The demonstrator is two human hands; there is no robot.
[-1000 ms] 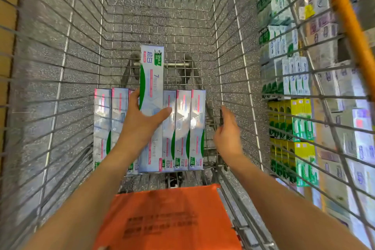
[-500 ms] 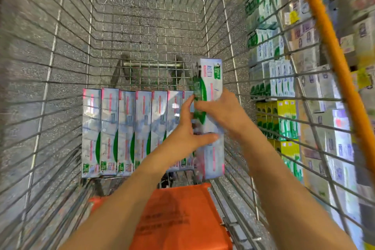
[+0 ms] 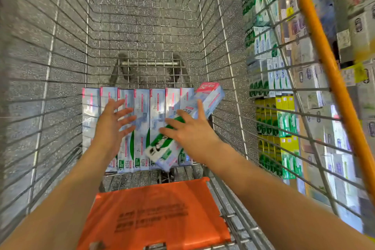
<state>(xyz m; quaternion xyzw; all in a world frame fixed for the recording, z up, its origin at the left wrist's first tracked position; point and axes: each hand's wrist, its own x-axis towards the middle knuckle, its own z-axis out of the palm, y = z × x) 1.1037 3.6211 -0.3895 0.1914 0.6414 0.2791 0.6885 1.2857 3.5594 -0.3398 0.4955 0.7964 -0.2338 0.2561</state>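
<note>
1. Centrally, toothpaste box (image 3: 207,99): lies slantwise across the right end of the box row (image 3: 142,111) on the cart (image 3: 142,26) floor.
2. Right hand (image 3: 188,130): fingers spread flat on it. Left hand (image 3: 113,122): fingers spread, holding nothing, over the row.
3. Advised: turn the box parallel, seat it flush at the row's right end.

Your right hand (image 3: 192,132) covers the middle of the tilted toothpaste box (image 3: 209,97), and the shelf boxes (image 3: 310,79) are too blurred to read.
</note>
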